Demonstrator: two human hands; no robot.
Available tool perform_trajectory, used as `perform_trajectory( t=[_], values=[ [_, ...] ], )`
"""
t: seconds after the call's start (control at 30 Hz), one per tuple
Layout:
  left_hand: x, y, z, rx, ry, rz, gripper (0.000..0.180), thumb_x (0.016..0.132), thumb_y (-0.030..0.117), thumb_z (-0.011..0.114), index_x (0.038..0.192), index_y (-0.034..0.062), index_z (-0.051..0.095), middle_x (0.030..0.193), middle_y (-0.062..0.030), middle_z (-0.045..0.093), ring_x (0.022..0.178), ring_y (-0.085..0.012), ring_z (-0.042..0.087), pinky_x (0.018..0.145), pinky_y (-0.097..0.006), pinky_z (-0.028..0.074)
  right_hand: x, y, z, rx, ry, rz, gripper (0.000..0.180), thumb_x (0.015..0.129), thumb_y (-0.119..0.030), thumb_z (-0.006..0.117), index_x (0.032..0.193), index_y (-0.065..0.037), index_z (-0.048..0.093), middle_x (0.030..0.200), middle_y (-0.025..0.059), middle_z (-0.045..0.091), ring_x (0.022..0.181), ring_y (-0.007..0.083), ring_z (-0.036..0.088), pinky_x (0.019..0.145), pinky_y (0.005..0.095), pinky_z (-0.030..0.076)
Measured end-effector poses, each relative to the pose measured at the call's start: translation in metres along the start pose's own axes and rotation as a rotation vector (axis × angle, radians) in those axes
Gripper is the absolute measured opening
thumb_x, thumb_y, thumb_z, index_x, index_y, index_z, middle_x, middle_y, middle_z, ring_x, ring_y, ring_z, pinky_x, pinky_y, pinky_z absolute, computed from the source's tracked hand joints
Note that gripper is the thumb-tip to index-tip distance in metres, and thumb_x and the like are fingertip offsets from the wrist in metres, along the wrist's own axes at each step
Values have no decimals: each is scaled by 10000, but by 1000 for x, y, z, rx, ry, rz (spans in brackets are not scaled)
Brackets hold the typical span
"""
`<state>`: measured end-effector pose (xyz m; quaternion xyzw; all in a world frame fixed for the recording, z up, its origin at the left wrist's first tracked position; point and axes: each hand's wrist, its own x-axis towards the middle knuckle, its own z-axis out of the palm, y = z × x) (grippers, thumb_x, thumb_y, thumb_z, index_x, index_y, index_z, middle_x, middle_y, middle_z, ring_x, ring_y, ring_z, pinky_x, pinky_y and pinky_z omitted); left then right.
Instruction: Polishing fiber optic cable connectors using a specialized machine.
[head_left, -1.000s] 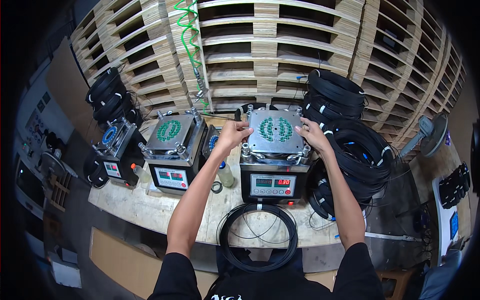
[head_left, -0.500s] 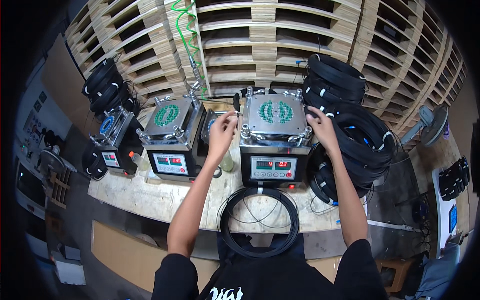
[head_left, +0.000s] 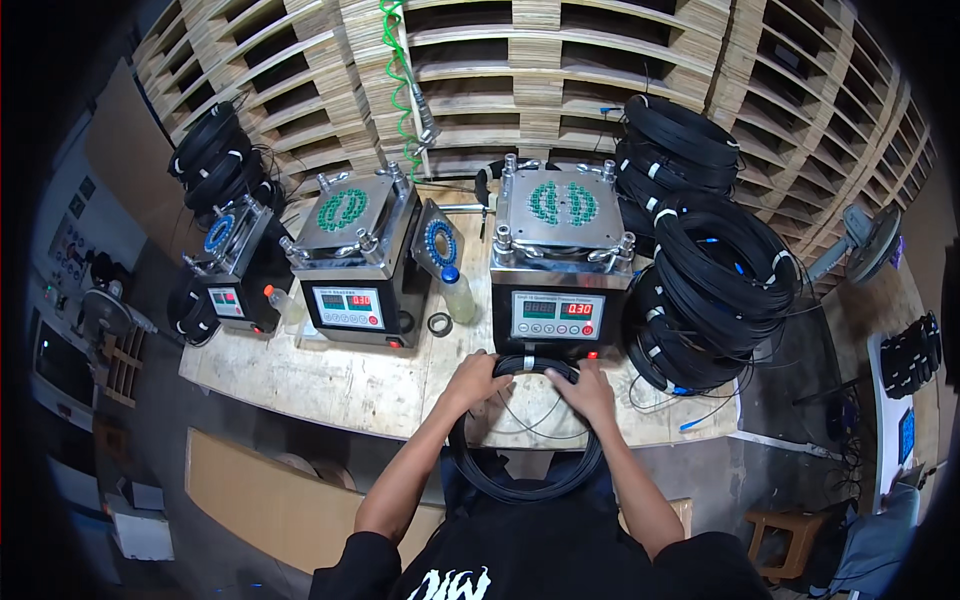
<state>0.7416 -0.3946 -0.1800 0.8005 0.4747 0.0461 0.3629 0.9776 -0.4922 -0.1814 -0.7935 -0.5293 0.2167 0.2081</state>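
Note:
A coil of black cable (head_left: 530, 491) lies partly on the front of the wooden table and overhangs its edge toward my body. My left hand (head_left: 474, 382) grips the coil's far rim at the left, beside a white tie. On the other side of that tie, my right hand (head_left: 588, 392) is closed around the same rim. Thin loose strands cross the coil's middle. Just behind stands a black boxy machine (head_left: 507, 335) with a lit red display. Its steel top plate (head_left: 515, 215) carries green fittings in a ring, with metal posts at the corners.
Two similar machines (head_left: 345, 270) (head_left: 236, 275) stand to the left. Between machines are a blue-capped bottle (head_left: 458, 300), a small dark ring (head_left: 439, 323) and a plate with blue fittings (head_left: 425, 243). Stacked black cable coils (head_left: 720, 260) rise at the right. Wooden pallets (head_left: 540, 90) line the back.
Both hands have left the sides of the machine's top plate, come down toward me and taken hold of the cable coil. The machine's display reading has changed.

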Motion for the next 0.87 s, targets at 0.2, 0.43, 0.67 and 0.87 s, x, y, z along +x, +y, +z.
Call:
perform_trajectory(
  t=[0.2, 0.43, 0.67, 0.87],
  values=[
    [-26, 10, 20, 270, 268, 128, 279, 898, 167, 680, 1078, -43, 639, 1055, -257, 598, 993, -455, 627, 875, -544, 518, 4, 16, 5, -107, -85, -226, 496, 835, -296, 736, 1173, 21, 562, 1284, 271, 567, 1079, 458, 614, 948, 518, 497],
    [-109, 29, -38, 192, 468, 66, 329, 1018, 210, 554, 1296, 41, 504, 1047, -263, 591, 820, -481, 653, 689, -557, 539, -22, -61, -45, 189, -72, -544, 339, 918, -121, 642, 1236, -42, 556, 1124, 232, 608, 989, 487, 611, 835, 538, 496],
    [-174, 28, -150, 243, 750, 109, 388, 998, 168, 593, 1341, 27, 482, 1048, -241, 609, 831, -479, 644, 675, -549, 528, -5, -187, -62, 376, -14, -903, 452, 933, -97, 674, 1357, -34, 531, 1150, 230, 650, 1053, 412, 652, 888, 423, 508],
    [-147, -29, -321, 353, 817, 270, 461, 980, 146, 631, 1407, 70, 473, 1206, -259, 614, 1074, -460, 622, 841, -484, 522, 56, -339, -59, 505, 57, -936, 462, 977, -148, 655, 1410, -66, 516, 1274, 259, 636, 1192, 389, 630, 980, 410, 488]
  ],
)
